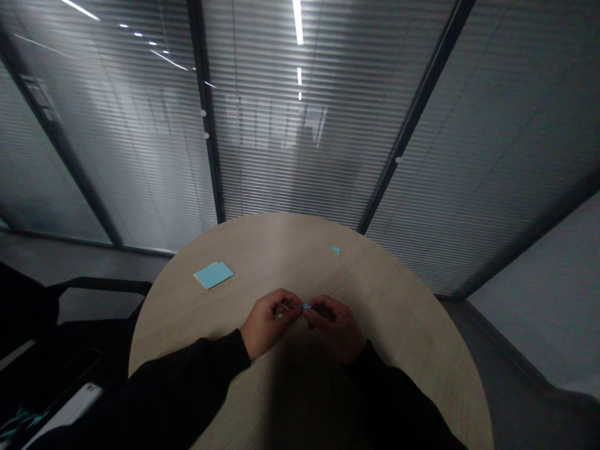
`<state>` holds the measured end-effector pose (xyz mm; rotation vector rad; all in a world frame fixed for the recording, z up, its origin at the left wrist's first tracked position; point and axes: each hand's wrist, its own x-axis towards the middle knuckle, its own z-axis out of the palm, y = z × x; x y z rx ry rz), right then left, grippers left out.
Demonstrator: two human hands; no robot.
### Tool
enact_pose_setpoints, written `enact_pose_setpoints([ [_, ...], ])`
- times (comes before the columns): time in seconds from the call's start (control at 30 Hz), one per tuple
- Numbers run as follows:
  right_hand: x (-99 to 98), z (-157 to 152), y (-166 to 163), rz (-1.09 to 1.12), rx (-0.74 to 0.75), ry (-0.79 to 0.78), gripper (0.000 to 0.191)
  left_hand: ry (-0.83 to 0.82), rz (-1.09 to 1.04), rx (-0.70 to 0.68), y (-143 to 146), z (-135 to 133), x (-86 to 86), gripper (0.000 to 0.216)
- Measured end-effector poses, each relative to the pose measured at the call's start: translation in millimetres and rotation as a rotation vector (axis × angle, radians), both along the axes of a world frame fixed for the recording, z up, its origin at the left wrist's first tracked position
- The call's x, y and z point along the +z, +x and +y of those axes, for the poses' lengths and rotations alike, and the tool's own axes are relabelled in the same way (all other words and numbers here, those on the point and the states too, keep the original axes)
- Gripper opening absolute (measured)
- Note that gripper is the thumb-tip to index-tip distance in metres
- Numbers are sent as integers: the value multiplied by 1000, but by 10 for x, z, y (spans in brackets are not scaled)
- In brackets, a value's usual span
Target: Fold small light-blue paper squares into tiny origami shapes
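My left hand and my right hand meet above the middle of the round table. Between their fingertips is a small piece of blue paper, pinched from both sides. Most of it is hidden by the fingers, so its shape cannot be made out. Farther left on the tabletop lies a stack of light blue paper. Beyond my right hand, a small folded blue paper piece rests near the table's far right side.
The round wooden table has its far edge close to a glass partition with blinds. To the left stands a black chair. A white, phone-like object shows at the lower left.
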<state>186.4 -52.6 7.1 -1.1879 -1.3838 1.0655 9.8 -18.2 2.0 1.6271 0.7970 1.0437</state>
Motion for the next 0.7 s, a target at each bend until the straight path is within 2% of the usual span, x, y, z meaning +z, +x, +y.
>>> enact_pose_setpoints([
  [0.3, 43, 1, -17, 73, 19, -94, 31, -115, -109, -71, 18, -2, -7, 29],
  [0.7, 59, -15, -86, 252, 19, -192, 37, -92, -42, 5, -4, -16, 23, 30],
])
